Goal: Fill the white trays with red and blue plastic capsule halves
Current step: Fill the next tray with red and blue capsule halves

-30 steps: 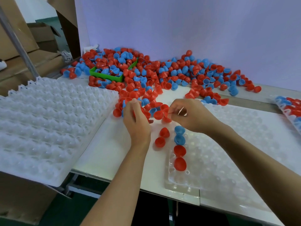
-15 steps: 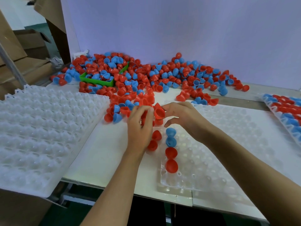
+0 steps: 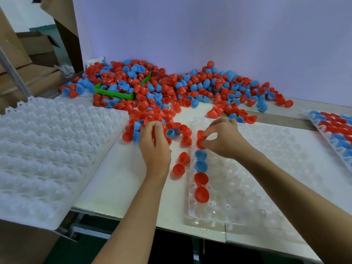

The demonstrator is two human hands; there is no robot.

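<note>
A white dimpled tray [image 3: 266, 178] lies in front of me. Its left column holds two blue halves [image 3: 201, 161] and two red halves [image 3: 201, 185]. My right hand [image 3: 222, 138] pinches a red capsule half [image 3: 200, 139] just above the blue ones, at the same column. My left hand [image 3: 155, 143] is curled over red halves at the near edge of the big pile of red and blue halves [image 3: 171, 92]. Two loose red halves [image 3: 181, 164] lie on the table between the hands.
A stack of white trays [image 3: 47, 159] sits at the left, overhanging the table edge. A green bin [image 3: 114, 92] is buried in the pile. A filled tray [image 3: 335, 130] lies at the far right. Cardboard boxes stand at the left; a pale wall is behind.
My right hand has carried a red half from the pile's edge down to the tray's left column. My left hand stays at the pile, fingers curled into it.
</note>
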